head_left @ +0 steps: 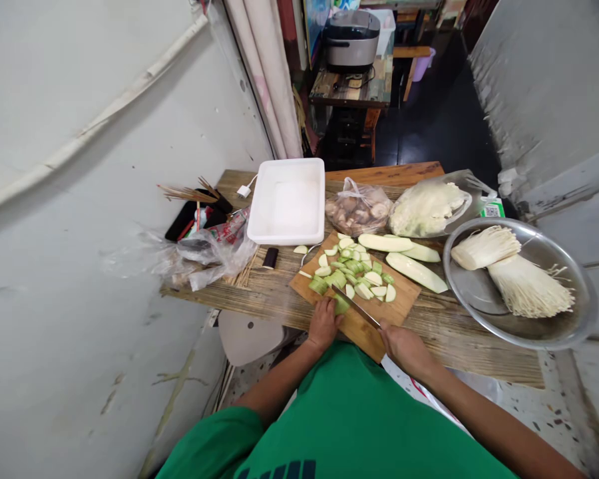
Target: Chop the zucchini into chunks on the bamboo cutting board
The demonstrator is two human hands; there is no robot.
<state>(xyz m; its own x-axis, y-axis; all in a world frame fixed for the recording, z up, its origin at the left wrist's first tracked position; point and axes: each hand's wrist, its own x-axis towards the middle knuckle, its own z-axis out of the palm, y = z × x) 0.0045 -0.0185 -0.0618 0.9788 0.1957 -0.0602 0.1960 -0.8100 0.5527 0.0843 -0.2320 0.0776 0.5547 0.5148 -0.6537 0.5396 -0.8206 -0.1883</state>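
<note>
My right hand (pixel 403 346) is closed round the handle of a knife (pixel 358 307), its blade pointing up and left over the wooden cutting board (pixel 402 303). With curled fingers my left hand (pixel 323 324) holds a piece of green zucchini (pixel 340 305) on the board, close beside the blade. Cut zucchini slices (pixel 352 263) lie in a loose heap on the board beyond the knife. Several long peeled zucchini halves (pixel 414 271) rest at the board's upper right, partly overhanging onto the table.
A white plastic tub (pixel 290 229) stands behind the board. Bagged mushrooms (pixel 358 207), a bagged pale vegetable (pixel 424 209) and a metal basin (pixel 484 299) holding enoki mushrooms (pixel 534 286) line the right. Skewers (pixel 190 193) and crumpled plastic (pixel 214 253) lie left, near the wall.
</note>
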